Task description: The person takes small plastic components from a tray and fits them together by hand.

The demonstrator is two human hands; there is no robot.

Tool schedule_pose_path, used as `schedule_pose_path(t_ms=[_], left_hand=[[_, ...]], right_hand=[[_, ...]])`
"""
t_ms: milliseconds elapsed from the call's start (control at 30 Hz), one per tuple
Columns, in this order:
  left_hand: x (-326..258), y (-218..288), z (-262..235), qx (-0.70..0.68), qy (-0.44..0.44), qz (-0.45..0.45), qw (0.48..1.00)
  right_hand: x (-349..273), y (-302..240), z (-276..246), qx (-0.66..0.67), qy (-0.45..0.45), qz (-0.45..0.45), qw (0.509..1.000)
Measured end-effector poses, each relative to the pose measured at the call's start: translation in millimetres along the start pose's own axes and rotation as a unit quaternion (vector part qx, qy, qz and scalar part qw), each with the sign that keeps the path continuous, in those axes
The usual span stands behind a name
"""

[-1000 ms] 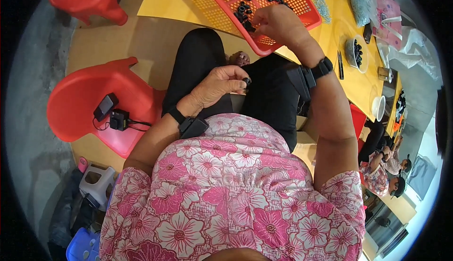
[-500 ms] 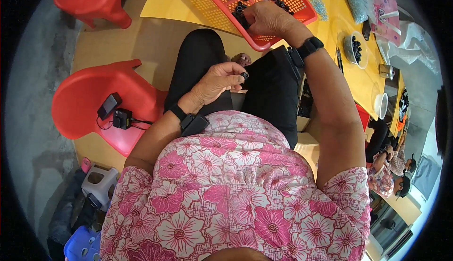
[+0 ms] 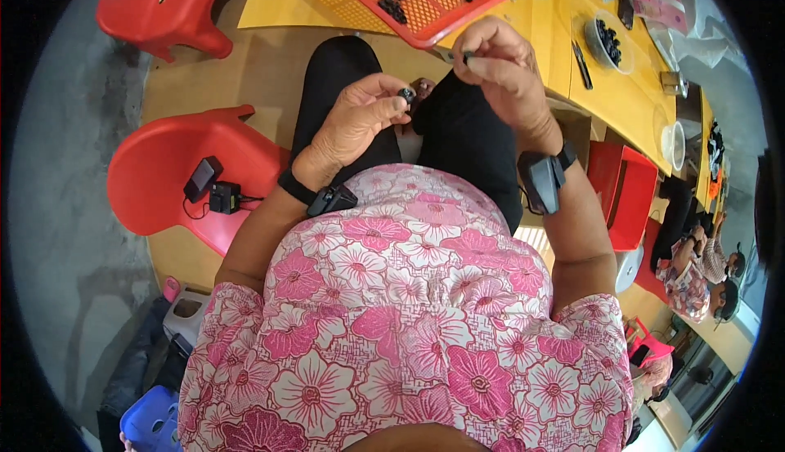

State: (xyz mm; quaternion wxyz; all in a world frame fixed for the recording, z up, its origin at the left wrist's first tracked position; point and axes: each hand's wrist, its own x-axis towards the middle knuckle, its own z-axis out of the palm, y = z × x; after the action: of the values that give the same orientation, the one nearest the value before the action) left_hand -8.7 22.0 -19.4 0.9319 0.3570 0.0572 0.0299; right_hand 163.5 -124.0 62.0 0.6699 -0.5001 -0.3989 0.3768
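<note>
Over my lap, my left hand (image 3: 358, 123) pinches a small black round part (image 3: 406, 93) between thumb and fingertips. My right hand (image 3: 509, 76) is raised just in front of the red-orange perforated basket (image 3: 427, 39), its thumb and forefinger closed on another small black part (image 3: 467, 57). Much of that second part is hidden by the fingers, so its full shape does not show. The two hands are apart. Inside the basket, many loose black parts (image 3: 393, 2) lie in clusters.
On the yellow table (image 3: 556, 68) are a bowl of black parts (image 3: 609, 42), a black pen-like tool (image 3: 582, 65) and a metal tin (image 3: 674, 83). A red chair (image 3: 155, 178) holding black devices stands at left, a red crate (image 3: 623, 194) at right. Other people (image 3: 691, 276) sit far right.
My right hand has come out of the basket toward me, bringing a small black part. My left hand has shifted slightly up and left, still pinching its part.
</note>
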Motion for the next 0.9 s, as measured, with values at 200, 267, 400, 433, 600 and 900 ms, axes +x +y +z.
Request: schedule_pose_path(t_ms=[200, 267, 400, 433, 600, 900], left_hand=[[4.4, 5.8, 32.0, 0.036, -0.034, -0.013, 0.999], [4.7, 6.4, 39.0, 0.049, -0.034, -0.012, 0.998], [2.6, 7.7, 48.0, 0.097, -0.032, -0.007, 0.995], [2.7, 7.4, 48.4, 0.099, -0.034, -0.008, 0.995], [-0.4, 6.2, 50.8, 0.113, -0.02, 0.003, 0.993], [-1.5, 10.1, 48.4, 0.217, -0.033, 0.032, 0.975]], right_hand=[[-48.7, 24.2, 24.6, 0.208, 0.113, -0.01, 0.971], [-56.5, 24.6, 28.9, 0.216, 0.141, -0.008, 0.966], [-62.9, 16.6, 32.9, 0.232, 0.159, 0.006, 0.96], [-63.8, 15.3, 33.3, 0.24, 0.162, 0.015, 0.957], [-71.0, 19.5, 32.5, 0.293, 0.154, 0.044, 0.943], [-67.8, 24.2, 39.4, 0.271, 0.143, 0.054, 0.95]])
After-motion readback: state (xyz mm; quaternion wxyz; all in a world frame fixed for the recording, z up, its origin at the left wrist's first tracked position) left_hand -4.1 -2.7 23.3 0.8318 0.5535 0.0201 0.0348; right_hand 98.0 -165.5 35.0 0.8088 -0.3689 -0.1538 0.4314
